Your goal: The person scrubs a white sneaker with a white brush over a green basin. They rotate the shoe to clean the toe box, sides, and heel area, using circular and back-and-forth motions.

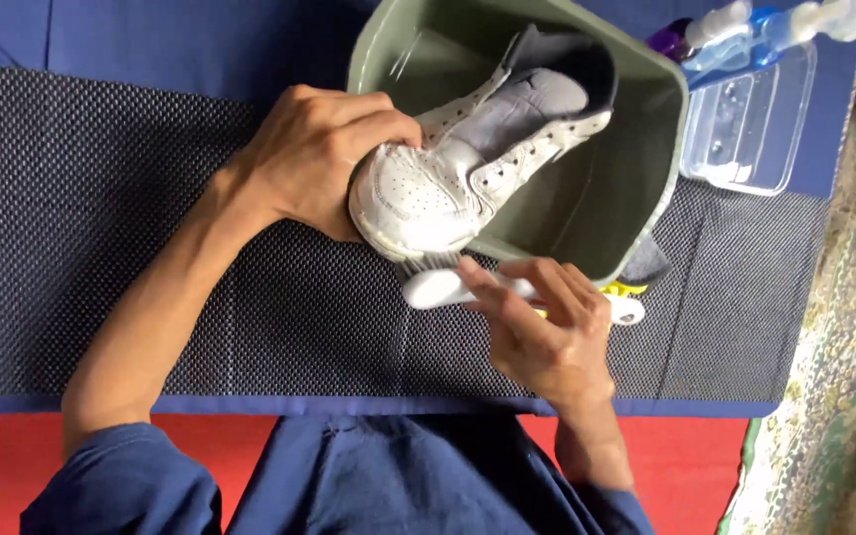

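My left hand (pixel 314 154) grips the toe end of a white sneaker (pixel 468 168) with a grey tongue, holding it over the rim of a grey-green plastic tub (pixel 636 188). The shoe's heel points into the tub. My right hand (pixel 542 327) holds a white scrubbing brush (pixel 438 285) with its bristles pressed up against the underside of the sneaker's toe. The brush handle runs under my fingers and is partly hidden.
A dark mesh mat (pixel 81 228) covers a blue surface. A clear plastic box (pixel 750 124) and spray bottles (pixel 755 25) stand at the upper right. A dark cloth (pixel 646 263) and a small yellow item lie beside the tub. A patterned carpet (pixel 834 396) lies to the right.
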